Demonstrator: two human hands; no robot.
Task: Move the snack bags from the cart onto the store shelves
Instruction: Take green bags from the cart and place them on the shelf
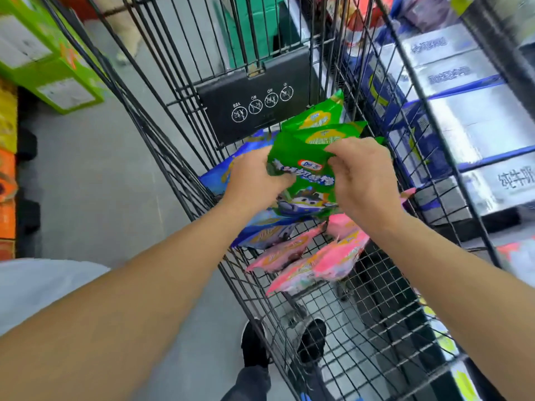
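Both my arms reach into a black wire cart (179,157). My left hand (252,180) and my right hand (362,180) grip a green snack bag (304,166) from either side, holding it above the cart's load. More green bags (318,118) stand stacked right behind it. Blue bags (260,230) lie under and to the left of it. Several pink bags (312,261) rest on the cart's wire floor nearer to me. The store shelves on the right hold silver and blue cartons (474,117).
The cart's black child-seat flap (254,108) with warning icons stands at the far end. Green boxes (43,59) and orange and yellow goods (7,169) line the left side. Grey floor runs on the left of the cart. My black shoes (254,342) show below.
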